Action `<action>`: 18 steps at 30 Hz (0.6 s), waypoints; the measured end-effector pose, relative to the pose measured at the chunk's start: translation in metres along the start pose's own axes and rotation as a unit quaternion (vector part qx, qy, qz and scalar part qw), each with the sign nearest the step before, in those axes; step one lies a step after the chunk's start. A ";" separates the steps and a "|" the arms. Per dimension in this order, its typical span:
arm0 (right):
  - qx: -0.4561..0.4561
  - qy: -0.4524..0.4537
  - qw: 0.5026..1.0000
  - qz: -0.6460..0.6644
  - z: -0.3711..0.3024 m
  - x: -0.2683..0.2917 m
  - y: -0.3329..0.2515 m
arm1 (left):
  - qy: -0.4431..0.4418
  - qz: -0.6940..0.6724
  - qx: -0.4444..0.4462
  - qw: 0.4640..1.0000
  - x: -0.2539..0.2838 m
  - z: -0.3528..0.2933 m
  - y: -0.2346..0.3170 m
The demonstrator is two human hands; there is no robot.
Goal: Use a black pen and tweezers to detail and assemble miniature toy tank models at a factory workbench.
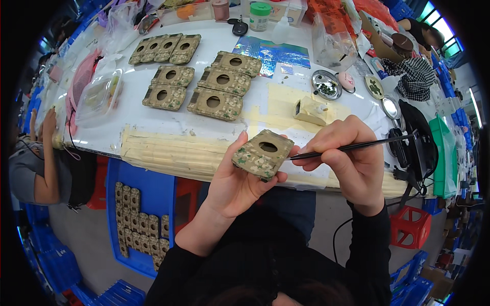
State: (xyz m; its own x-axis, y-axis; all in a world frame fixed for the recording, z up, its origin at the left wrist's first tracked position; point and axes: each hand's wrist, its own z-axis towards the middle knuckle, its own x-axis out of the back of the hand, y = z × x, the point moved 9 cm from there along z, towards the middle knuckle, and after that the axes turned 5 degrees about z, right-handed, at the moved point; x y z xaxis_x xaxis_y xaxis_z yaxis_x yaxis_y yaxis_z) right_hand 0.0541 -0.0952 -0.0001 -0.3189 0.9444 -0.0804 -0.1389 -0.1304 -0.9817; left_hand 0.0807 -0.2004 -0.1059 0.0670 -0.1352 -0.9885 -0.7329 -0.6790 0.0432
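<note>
My left hand (228, 187) holds up a camouflage-patterned toy tank hull shell (253, 160) by its edges, above the table's front edge. The shell has a round hole in its top and is tilted. My right hand (354, 155) pinches slim black tweezers (360, 145), their tip at the shell's right edge. Whether the tip touches or grips anything is too small to tell. Beyond my hands stand more camouflage shells (215, 103) in rows. A round metal dish (337, 95) of small dark green bits lies past my right hand, behind a cream block (310, 111) with a white knob.
Cream tape (163, 151) covers the table's front edge. Below left, a blue tray (113, 224) holds several similar shells. A clear plastic box (95, 104) sits at the left, a green-lidded jar (260, 18) at the back. Another person's arm (49, 158) is at far left; a red stool (410, 227) stands lower right.
</note>
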 end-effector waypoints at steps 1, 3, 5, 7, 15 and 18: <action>0.005 -0.008 1.000 -0.013 0.000 -0.002 -0.001 | 0.003 -0.003 0.000 1.000 0.001 -0.001 -0.003; 0.004 -0.027 0.999 -0.034 0.001 -0.004 -0.001 | 0.008 -0.009 0.000 1.000 0.005 -0.002 -0.008; -0.001 -0.034 0.999 -0.035 0.000 -0.006 0.002 | 0.008 -0.019 0.010 1.000 0.004 -0.001 -0.013; -0.008 -0.030 0.999 -0.017 -0.001 -0.007 0.003 | 0.007 -0.030 0.019 0.999 0.003 -0.001 -0.016; -0.008 -0.034 0.999 -0.001 -0.002 -0.007 0.007 | -0.006 -0.093 0.026 0.995 0.008 0.000 -0.020; -0.008 -0.037 0.999 -0.003 -0.003 -0.007 0.007 | -0.006 -0.093 0.025 0.995 0.008 0.000 -0.020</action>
State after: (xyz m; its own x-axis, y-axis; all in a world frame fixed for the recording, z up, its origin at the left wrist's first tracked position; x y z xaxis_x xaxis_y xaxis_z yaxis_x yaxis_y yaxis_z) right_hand 0.0578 -0.1021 -0.0065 -0.3873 0.9199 -0.0611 -0.1261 -0.1185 -0.9849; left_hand 0.0961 -0.1882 -0.1146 0.1970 -0.0004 -0.9804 -0.7418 -0.6539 -0.1488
